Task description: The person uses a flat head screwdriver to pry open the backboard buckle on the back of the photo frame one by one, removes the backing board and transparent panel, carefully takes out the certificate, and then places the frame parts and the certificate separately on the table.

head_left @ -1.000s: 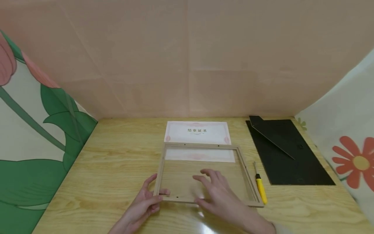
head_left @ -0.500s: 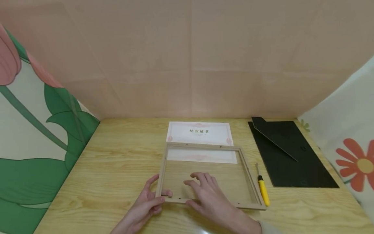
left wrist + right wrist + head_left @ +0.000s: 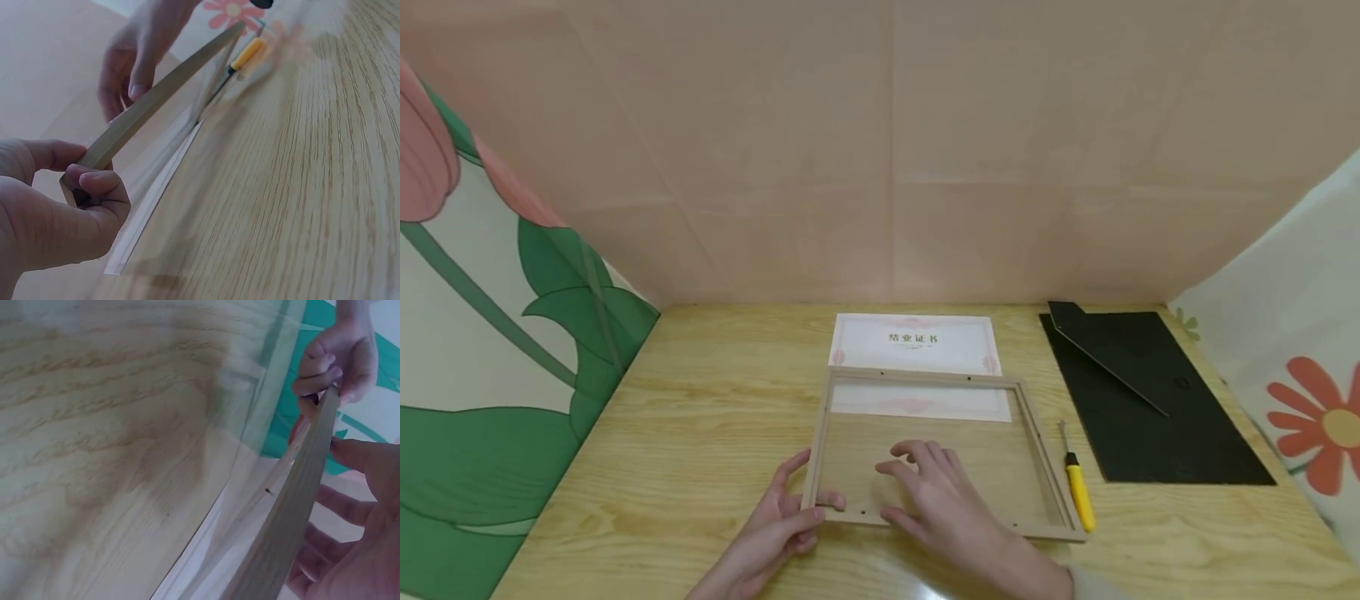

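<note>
A light wooden picture frame (image 3: 951, 531), with what looks like a clear pane in it, is tilted with its near side raised off the table. My left hand (image 3: 775, 525) grips its near left corner, thumb on the near rail and fingers curled around the wood, as the left wrist view (image 3: 69, 212) also shows. Over the near rail reaches my right hand (image 3: 943, 508), its fingers spread and loosely bent above the pane. Its thumb is right at the rail (image 3: 284, 531) in the right wrist view. Beyond lies a white certificate (image 3: 913, 354), partly seen through the frame.
A yellow-handled screwdriver (image 3: 1078, 496) lies just right of the frame. Farther right is a black backing board (image 3: 1172, 433) with its stand leg (image 3: 1105, 367) raised. A pink sheet (image 3: 880, 167) closes off the back; flowered cloths (image 3: 1322, 408) flank the wooden table (image 3: 700, 400).
My right hand has shifted a little left along the near rail. The left hand keeps its grip on the corner; the whole view has shifted slightly.
</note>
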Demonstrator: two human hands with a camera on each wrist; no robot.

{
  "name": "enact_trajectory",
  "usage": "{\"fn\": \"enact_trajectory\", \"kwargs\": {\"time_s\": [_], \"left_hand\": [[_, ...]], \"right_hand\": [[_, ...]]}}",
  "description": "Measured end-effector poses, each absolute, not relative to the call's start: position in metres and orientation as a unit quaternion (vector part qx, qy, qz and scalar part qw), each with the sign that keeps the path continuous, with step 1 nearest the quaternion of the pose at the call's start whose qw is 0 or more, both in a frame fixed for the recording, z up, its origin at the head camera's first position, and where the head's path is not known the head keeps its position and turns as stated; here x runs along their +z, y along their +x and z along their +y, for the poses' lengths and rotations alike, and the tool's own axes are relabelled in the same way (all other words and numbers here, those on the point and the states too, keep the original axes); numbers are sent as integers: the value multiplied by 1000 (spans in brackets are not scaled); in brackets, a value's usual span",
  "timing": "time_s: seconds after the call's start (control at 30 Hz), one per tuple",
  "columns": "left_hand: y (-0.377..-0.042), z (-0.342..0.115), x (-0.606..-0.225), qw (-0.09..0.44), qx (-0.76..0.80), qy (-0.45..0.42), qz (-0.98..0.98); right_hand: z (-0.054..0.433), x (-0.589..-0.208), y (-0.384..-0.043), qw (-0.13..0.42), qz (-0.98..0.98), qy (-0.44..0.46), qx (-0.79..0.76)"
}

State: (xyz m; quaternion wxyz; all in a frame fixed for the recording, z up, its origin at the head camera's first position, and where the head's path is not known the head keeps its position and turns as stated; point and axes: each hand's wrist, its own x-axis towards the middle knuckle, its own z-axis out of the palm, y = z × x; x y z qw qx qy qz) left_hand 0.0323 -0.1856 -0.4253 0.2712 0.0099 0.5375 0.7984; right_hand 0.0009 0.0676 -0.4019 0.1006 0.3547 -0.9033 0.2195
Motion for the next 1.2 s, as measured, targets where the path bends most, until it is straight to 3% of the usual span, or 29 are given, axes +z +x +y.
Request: {"fn": "enact_trajectory", "kwargs": {"time_s": [0.27,0.53,0.73,1.0,1.2], "left_hand": [[33,-185,-426,268,794,25,545],[34,-187,-425,263,797,43,543],[34,-186,-425,266,795,39,545],[33,-184,-424,266,790,23,552],[33,-184,-425,268,781,17,563]], "right_hand": [[71,-400,-3,179,-884,392,181],[66,-401,-4,151,-877,418,179],[63,-403,-2,169,-878,416,167],[61,-402,-1,269,-834,461,140],[60,-396,0,293,-827,468,108]]}}
